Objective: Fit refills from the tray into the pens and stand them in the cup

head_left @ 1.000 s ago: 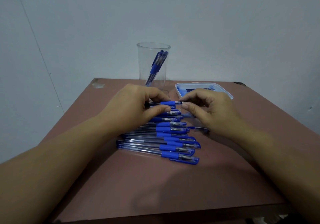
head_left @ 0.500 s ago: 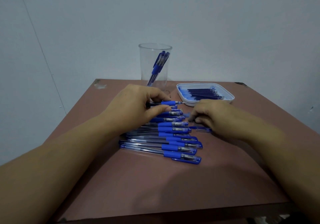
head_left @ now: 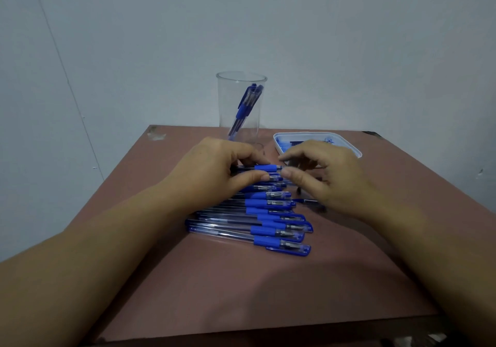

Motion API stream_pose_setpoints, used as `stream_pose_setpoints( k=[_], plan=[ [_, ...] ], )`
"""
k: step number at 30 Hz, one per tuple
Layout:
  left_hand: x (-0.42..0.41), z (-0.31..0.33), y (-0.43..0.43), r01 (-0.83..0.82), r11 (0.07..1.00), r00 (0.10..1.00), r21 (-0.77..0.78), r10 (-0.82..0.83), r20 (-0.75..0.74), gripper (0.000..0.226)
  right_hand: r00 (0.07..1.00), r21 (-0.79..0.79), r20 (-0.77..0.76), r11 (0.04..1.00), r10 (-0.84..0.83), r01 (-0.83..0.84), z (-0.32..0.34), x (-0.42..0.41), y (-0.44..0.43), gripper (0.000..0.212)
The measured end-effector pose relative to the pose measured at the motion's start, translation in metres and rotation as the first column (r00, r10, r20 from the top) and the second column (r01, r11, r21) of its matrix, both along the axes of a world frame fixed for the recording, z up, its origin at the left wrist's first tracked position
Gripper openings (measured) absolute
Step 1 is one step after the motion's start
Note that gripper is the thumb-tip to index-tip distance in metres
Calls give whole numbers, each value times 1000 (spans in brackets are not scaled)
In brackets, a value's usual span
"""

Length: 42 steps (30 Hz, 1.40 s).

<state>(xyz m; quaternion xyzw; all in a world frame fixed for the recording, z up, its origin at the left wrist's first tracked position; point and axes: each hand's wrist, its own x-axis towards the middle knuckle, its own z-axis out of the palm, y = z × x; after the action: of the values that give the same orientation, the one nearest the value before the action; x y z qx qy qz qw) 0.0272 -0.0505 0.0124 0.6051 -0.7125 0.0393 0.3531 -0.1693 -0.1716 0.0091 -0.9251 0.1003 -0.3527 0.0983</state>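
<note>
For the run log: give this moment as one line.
left grip holds pen | right grip at its tip, hold unclear | cup: pens inside | tray: refills | more pens on table

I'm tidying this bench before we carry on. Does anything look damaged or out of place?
The table is chipped at its far left corner, pale against the brown top. A loose pen piece lies apart from the row of pens, beside the right hand. The left hand grips one pen. Nothing looks spilled.
</note>
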Motion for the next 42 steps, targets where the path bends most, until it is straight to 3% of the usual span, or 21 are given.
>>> stream_pose_setpoints(
  k=[3,7,13,21,25,33,42],
  plan=[
    [0,0,0,7,1000,1000,12,-6,-13,39,1000,36,-23,999,17,-16,-2,0,-2,7],
    [5,-1,-2,-30,999,1000,15,31,-8,34,1000,21,23,1000,-21,20,2,-9,-10,2],
    [5,-2,-3,-18,1000,1000,18,18,-5,27,999,-2,32,1000,2,-2,1,-4,-6,24],
    [8,-2,-3,-38,999,999,37,38,-13,30,999,20,20,999,-28,27,1,-12,-12,13],
    [7,-4,-4,-24,999,1000,27,25,-7,26,1000,-56,30,998,4,-3,1,-5,-8,19],
    [6,-5,-4,-22,1000,1000,19,22,-7,27,999,-87,46,996,5,-1,0,-6,-11,12],
    [6,-5,-4,-27,999,1000,37,27,-3,24,1000,-5,-11,1000,-27,27,-1,-4,-12,10]
  ],
)
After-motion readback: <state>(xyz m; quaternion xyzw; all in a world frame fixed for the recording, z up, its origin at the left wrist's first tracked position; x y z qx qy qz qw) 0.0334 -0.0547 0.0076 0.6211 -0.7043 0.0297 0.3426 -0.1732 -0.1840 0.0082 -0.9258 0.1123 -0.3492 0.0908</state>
